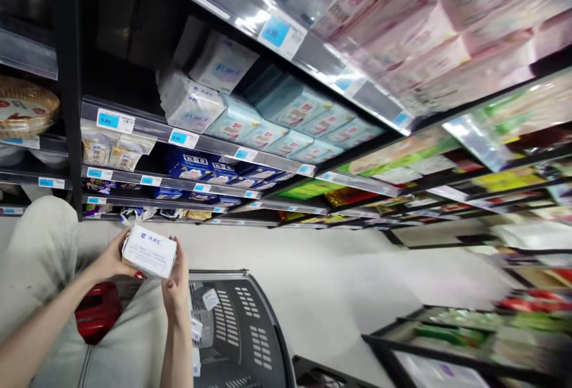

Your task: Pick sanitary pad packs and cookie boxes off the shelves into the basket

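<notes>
Between my two hands is a white box-shaped packet (pixel 149 252) with blue "ABC" lettering and small print on its upper face. My left hand (pixel 117 257) grips its left end, the thumb with a dark red nail along the lower edge. Around the right end my right hand (pixel 177 278) is closed, its thumb near the bottom corner. The packet is above my light-trousered lap, just in front of the lowest shelf. Beside my right forearm stands a dark grey shopping basket (pixel 263 316) with several white packets (pixel 210 299) in it.
Ahead run shelves with white packs (pixel 192 102), light-blue packs (pixel 236 126), dark-blue packs (pixel 192 164) and price tags (pixel 115 120). A red object (pixel 98 312) with a metal rod lies between my legs. At lower right is a black-framed display stand (pixel 402 346); the right side is blurred.
</notes>
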The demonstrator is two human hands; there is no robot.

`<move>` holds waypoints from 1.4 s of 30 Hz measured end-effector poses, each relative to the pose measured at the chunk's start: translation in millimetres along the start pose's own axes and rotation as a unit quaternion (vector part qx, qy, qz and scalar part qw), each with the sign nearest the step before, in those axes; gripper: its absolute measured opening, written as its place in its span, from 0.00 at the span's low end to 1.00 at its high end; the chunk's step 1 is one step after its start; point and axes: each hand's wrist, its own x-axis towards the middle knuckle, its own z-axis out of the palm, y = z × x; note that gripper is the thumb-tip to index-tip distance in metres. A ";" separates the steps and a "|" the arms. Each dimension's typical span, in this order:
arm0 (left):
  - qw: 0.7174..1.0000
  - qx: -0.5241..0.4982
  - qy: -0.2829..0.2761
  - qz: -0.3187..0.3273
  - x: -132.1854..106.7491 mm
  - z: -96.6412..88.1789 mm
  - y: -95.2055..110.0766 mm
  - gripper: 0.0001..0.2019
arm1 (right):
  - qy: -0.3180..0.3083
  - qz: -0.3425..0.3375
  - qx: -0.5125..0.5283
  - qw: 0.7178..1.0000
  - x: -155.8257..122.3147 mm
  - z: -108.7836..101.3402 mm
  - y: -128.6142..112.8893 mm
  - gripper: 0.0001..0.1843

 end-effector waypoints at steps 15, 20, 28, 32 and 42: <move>0.999 0.027 -0.015 -0.030 5.9 -18.6 -9.9 0.55 | -0.026 0.102 0.302 0.947 4.2 16.8 61.3 0.49; 0.983 -0.077 0.055 -0.160 5.7 -16.2 -5.8 0.44 | -0.036 0.102 0.283 0.953 3.9 13.8 63.3 0.54; 0.977 -0.086 0.098 -0.169 8.5 -11.3 -5.8 0.34 | -0.038 0.089 0.322 0.942 4.7 14.3 60.4 0.50; 0.977 -0.089 0.099 -0.170 7.7 -8.9 -1.4 0.32 | -0.036 0.105 0.315 0.942 5.0 14.5 57.2 0.53; 0.992 -0.083 0.030 -0.095 5.3 -14.6 -0.7 0.37 | 0.021 0.134 0.313 0.940 5.7 14.9 58.0 0.62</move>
